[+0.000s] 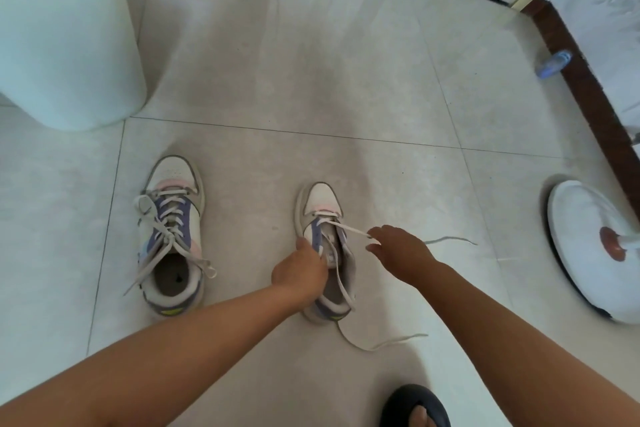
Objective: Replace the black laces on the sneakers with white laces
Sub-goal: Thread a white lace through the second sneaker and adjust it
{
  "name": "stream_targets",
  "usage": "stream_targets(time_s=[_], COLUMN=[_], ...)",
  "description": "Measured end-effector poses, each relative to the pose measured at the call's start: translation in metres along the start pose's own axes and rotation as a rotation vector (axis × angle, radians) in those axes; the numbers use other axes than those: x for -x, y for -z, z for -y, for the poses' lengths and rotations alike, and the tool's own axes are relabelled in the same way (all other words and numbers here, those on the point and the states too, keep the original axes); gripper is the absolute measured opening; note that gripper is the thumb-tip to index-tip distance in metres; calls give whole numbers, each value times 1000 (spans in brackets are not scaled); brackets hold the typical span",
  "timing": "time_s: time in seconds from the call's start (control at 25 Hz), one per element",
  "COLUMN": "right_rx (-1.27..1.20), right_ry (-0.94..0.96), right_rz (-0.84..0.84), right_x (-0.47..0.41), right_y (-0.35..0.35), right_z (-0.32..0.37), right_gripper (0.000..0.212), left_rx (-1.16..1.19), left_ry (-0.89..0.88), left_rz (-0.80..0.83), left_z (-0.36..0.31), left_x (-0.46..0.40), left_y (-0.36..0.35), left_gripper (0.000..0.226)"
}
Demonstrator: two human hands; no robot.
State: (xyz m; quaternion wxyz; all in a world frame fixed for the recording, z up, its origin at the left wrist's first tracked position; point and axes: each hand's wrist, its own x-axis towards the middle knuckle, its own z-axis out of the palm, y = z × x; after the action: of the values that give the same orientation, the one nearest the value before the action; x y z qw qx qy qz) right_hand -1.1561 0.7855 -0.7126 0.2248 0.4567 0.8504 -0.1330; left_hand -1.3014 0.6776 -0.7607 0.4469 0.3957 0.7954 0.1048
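Note:
Two white sneakers with purple and pink trim stand on the tiled floor. The left sneaker [171, 236] is fully laced with a white lace, ends loose beside it. The right sneaker [325, 253] has a white lace [349, 228] only through its lowest eyelets. My left hand [300, 269] grips the left side of this sneaker's upper near the tongue. My right hand [398, 250] pinches the white lace just right of the shoe, the strand running taut from the toe eyelets. The lace's free end [450, 239] trails past my hand; its other end [384, 343] lies on the floor behind the heel.
A pale bin [65, 45] with a blue bag stands at the back left. A white round base with a red knob [595, 253] sits at the right. A small blue bottle [552, 63] lies by the dark skirting. My foot in a black slipper [415, 406] is at the bottom.

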Motion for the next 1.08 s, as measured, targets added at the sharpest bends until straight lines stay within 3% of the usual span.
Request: stream_targets(time_s=[0.08, 0.16, 0.48, 0.56, 0.72, 0.76, 0.96, 1.08], right_rx=[175, 196, -9, -174, -1008, -1120, -1265, -1387], right_ry=[50, 9, -237, -315, -491, -515, -645, -730], right_rz=[-64, -164, -269, -335, -402, -407, -535, -519], right_x=[7, 8, -3, -11, -22, -22, -11, 4], right_y=[4, 8, 22, 31, 46, 47, 39, 20], right_z=[-9, -16, -67, -84, -121, -130, -181, -216], right_gripper=[28, 29, 28, 29, 23, 23, 17, 14], left_rx=[35, 23, -68, -91, -121, -128, -164, -189], left_ry=[48, 69, 92, 112, 140, 147, 171, 177], left_rz=[-32, -31, 10, 3, -39, -56, -100, -114], left_z=[6, 10, 23, 23, 23, 23, 27, 27], left_x=[-1, -2, 13, 15, 15, 14, 9, 5], left_y=[5, 11, 21, 24, 24, 22, 20, 24], left_gripper=[33, 32, 37, 37, 35, 33, 38, 46])
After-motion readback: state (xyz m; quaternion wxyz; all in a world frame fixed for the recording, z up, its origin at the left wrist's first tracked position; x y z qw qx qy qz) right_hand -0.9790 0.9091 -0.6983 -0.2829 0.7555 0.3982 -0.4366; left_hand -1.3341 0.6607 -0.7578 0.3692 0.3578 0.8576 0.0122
